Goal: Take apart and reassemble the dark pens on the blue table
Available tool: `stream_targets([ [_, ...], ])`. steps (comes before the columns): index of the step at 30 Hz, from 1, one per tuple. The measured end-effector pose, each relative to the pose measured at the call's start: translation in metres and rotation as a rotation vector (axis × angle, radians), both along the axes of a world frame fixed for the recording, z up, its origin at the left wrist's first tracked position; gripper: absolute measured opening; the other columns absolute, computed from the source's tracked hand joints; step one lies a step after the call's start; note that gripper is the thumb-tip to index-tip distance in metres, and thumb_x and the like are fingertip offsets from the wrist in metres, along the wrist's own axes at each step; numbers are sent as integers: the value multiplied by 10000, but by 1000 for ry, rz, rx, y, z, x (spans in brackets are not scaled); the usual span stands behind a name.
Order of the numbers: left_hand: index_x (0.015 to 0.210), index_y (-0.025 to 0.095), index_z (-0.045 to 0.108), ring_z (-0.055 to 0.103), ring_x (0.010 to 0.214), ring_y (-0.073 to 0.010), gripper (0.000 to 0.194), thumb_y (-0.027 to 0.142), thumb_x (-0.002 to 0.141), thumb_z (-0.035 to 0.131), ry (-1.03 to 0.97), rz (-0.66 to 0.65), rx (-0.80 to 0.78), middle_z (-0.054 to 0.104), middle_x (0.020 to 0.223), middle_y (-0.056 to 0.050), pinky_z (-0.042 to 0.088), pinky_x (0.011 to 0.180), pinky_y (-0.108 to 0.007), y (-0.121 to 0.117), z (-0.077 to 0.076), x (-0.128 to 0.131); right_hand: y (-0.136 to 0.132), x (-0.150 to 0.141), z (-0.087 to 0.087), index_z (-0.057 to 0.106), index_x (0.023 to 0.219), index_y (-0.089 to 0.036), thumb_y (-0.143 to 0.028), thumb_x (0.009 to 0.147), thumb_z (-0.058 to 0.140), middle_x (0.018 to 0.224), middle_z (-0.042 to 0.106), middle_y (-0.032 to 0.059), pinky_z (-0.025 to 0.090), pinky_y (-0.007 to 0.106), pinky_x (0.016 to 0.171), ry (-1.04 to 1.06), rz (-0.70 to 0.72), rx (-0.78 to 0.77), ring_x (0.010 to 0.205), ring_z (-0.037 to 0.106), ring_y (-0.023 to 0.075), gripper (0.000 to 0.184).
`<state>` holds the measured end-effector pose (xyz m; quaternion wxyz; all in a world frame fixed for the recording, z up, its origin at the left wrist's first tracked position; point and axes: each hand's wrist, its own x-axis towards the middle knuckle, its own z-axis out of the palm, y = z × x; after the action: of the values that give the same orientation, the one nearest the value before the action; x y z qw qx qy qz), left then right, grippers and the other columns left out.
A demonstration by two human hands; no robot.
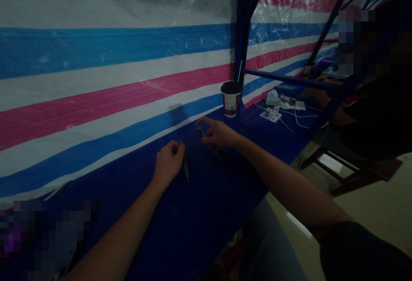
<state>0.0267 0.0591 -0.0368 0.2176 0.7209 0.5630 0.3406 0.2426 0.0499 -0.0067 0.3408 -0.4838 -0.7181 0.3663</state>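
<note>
My left hand (169, 163) is closed in a pinch at the upper end of a dark pen (186, 169), whose tip slants down toward the blue tabletop (154, 225). To its right, my right hand (222, 134) curls round a second slim pen-like thing (201, 131), with the index finger reaching out past its upper end. The middle of that thing is hidden by the thumb and fingers, and its thin tip shows below the hand. Dim light hides the finer detail of both.
A lidded paper cup (231, 102) stands by the blue metal post (243, 36). White cables and small parts (273, 109) lie farther right. A striped plastic sheet (106, 53) walls the far side. Another person (380, 113) sits at the right, near a stool (350, 171).
</note>
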Motion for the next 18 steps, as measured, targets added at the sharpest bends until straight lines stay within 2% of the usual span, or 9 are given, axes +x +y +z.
stream_targets([
  [5, 680, 220, 589, 568, 544, -177, 288, 441, 855, 528, -64, 1, -44, 663, 618, -5, 395, 573, -286, 1, 2, -1, 7, 2, -4, 418, 1350, -199, -215, 877, 717, 580, 601, -86, 377, 174, 377, 79, 32, -69, 396, 538, 101, 559],
  [14, 706, 211, 600, 576, 556, -179, 311, 480, 853, 545, -81, -53, -86, 659, 618, -6, 385, 567, -283, 5, -3, -1, 7, 3, -3, 488, 1323, -177, -65, 854, 632, 576, 577, -80, 363, 171, 375, 8, 3, -50, 385, 488, 84, 503],
  [18, 729, 212, 610, 574, 562, -176, 318, 496, 855, 543, -95, -47, -73, 655, 631, -1, 383, 562, -283, 8, -7, -3, 10, 3, -6, 465, 1339, -176, -164, 847, 730, 599, 574, -82, 341, 174, 404, 5, 16, -56, 428, 494, 88, 560],
])
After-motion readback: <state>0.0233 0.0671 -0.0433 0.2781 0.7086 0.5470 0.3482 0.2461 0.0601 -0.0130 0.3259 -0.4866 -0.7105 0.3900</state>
